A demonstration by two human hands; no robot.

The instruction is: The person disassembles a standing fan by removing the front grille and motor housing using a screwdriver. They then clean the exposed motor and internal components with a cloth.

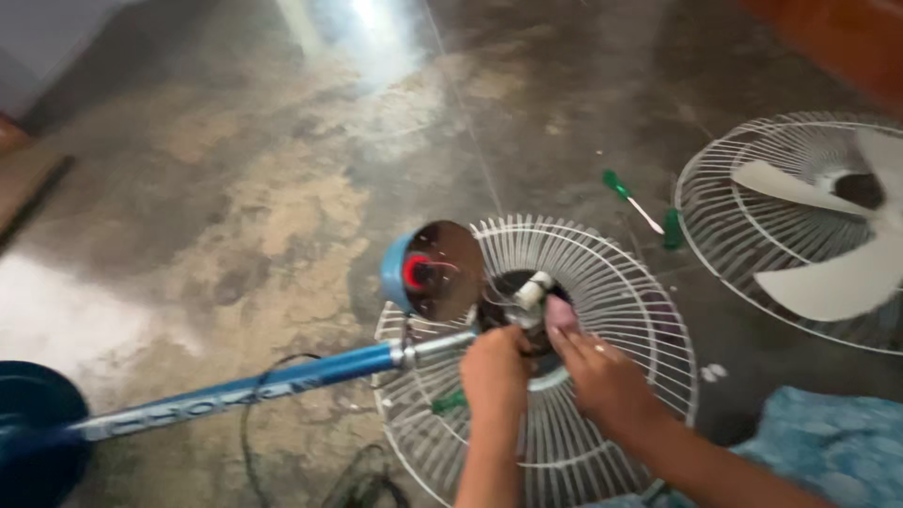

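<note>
Left of the rear fan guard point(602, 310), the blue pole point(245, 390) lies flat. At its hub point(527, 301), the left hand point(494, 369) is curled closed, its hold unclear; the right hand point(602, 376) pinches there. Right of it, loose screwdrivers point(635, 202) could be knocked aside.

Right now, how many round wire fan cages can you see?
2: one wire cage under both hands at the fan, another wire cage lying on the floor at right, holding the blades.
</note>
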